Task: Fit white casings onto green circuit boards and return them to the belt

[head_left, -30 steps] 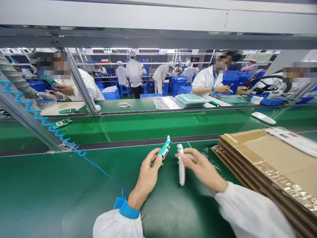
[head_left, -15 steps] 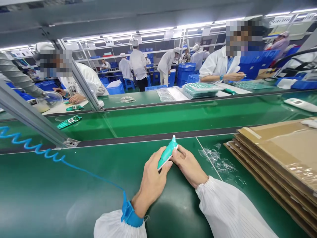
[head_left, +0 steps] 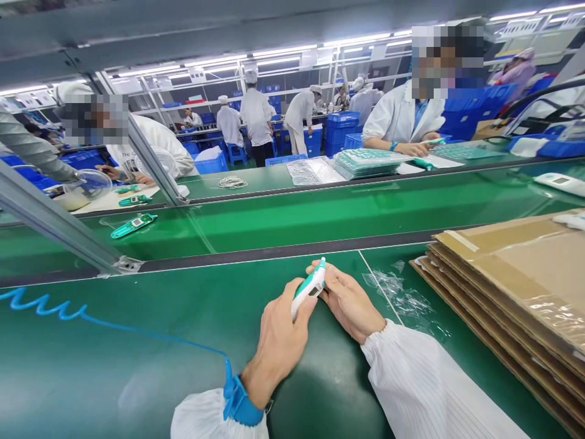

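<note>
A teal-and-white plastic handheld device (head_left: 311, 285) with a small display and a pointed tip sits on the green workbench mat (head_left: 137, 372), its tip aimed away from me. My left hand (head_left: 276, 347) grips its lower body from the left. My right hand (head_left: 348, 302) pinches its upper side between the fingers and thumb. The fingers hide part of the casing. A blue wrist strap (head_left: 240, 399) circles my left wrist, and its thin blue cord (head_left: 137, 326) runs off to the left.
A stack of flattened cardboard sheets (head_left: 512, 274) lies to my right, with crumpled clear plastic (head_left: 397, 292) beside it. Beyond a metal rail, a green circuit board (head_left: 134, 225) lies on a conveyor belt. Co-workers (head_left: 397, 116) in white coats sit across the line among blue crates (head_left: 466, 110).
The teal part and white part, apart in my two hands a second ago, are now joined as one body. The device has turned, showing its display, and the view has shifted.
</note>
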### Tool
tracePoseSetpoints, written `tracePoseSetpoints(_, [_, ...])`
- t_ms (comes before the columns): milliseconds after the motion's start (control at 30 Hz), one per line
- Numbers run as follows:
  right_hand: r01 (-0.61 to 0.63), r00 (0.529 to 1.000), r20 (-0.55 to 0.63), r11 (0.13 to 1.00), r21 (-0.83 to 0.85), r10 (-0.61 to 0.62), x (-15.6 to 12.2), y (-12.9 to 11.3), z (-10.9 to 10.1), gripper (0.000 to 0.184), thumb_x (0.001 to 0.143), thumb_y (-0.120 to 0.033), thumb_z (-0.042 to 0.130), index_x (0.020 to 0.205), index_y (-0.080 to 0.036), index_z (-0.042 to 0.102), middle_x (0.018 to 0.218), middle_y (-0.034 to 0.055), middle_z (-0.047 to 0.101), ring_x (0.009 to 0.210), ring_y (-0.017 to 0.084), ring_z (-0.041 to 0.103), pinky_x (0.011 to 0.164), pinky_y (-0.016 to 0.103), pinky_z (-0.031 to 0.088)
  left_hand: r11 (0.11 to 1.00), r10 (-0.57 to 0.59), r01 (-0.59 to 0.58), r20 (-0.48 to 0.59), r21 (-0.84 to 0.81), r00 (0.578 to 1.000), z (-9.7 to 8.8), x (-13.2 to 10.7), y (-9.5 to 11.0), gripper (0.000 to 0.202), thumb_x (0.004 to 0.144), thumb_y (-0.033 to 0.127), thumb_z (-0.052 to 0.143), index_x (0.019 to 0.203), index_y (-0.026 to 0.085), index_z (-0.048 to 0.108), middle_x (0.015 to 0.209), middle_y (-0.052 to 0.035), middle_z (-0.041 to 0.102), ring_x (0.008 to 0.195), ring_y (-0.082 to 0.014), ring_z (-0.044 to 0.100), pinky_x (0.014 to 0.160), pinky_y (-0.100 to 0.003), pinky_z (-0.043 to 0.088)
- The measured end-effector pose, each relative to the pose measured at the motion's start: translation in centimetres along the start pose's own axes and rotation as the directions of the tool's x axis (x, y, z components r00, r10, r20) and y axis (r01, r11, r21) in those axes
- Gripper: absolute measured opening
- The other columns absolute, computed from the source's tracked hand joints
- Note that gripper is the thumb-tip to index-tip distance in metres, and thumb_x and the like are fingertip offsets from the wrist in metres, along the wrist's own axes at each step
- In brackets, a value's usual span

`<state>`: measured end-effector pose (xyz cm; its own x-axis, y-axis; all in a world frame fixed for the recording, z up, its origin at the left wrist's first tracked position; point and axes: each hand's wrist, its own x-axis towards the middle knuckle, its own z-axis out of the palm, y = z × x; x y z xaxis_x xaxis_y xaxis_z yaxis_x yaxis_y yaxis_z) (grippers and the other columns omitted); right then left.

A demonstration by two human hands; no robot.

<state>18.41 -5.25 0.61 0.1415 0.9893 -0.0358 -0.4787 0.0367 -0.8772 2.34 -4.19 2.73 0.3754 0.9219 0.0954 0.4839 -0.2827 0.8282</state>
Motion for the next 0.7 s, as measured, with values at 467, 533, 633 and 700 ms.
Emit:
tracePoseSetpoints(467, [-0.038, 0.993, 0.107, 0.993, -0.116, 0.051, -0.6, 0.1, -0.1, 0.049, 0.083, -0.059, 0.081, 0.117, -0.024, 0.071, 0.118, 0.0124, 0.072, 0.115, 0.032, 0.065, 0.105, 0.047, 0.050, 0.988, -0.105, 0.111, 0.055, -0.104, 0.993, -1.4, -0.1, 0.8, 0.029, 0.086, 0.045, 0.067, 0.108, 0.026, 0.072, 0.078, -0.0025, 0.072, 0.068, -0.0194, 0.060, 0.065, -0.031, 0.044])
tracePoseSetpoints(533, [-0.059, 0.994, 0.085, 0.990, -0.130, 0.071, -0.4, 0.1, -0.1, 0.046, 0.085, -0.063, 0.075, 0.112, -0.025, 0.073, 0.118, 0.0130, 0.072, 0.114, 0.034, 0.065, 0.102, 0.049, 0.053, 0.965, -0.122, 0.145, 0.113, -0.220, 0.986, -1.5, 0.0, 0.7, 0.030, 0.086, 0.046, 0.067, 0.106, 0.024, 0.072, 0.073, -0.0015, 0.070, 0.064, -0.0178, 0.060, 0.061, -0.029, 0.044])
tracePoseSetpoints(633, [-0.070, 0.997, 0.019, 0.983, -0.168, 0.074, -0.3, 0.0, -0.3, 0.046, 0.082, -0.069, 0.074, 0.099, -0.026, 0.077, 0.115, 0.0133, 0.073, 0.112, 0.036, 0.066, 0.099, 0.049, 0.056, 0.963, -0.112, 0.142, 0.137, -0.230, 0.984, -1.8, 0.0, 0.7, 0.031, 0.085, 0.046, 0.068, 0.105, 0.023, 0.072, 0.072, -0.0008, 0.070, 0.063, -0.0163, 0.059, 0.061, -0.028, 0.044])
tracePoseSetpoints(700, [-0.059, 0.998, 0.008, 0.977, -0.206, 0.062, -0.4, -0.2, -0.5, 0.047, 0.079, -0.068, 0.076, 0.101, -0.026, 0.078, 0.115, 0.0130, 0.073, 0.111, 0.037, 0.066, 0.097, 0.049, 0.057, 0.979, -0.094, 0.115, 0.133, -0.165, 0.987, -2.0, -0.1, 0.7, 0.032, 0.084, 0.046, 0.069, 0.108, 0.024, 0.072, 0.074, -0.0003, 0.070, 0.064, -0.0159, 0.058, 0.063, -0.028, 0.043])
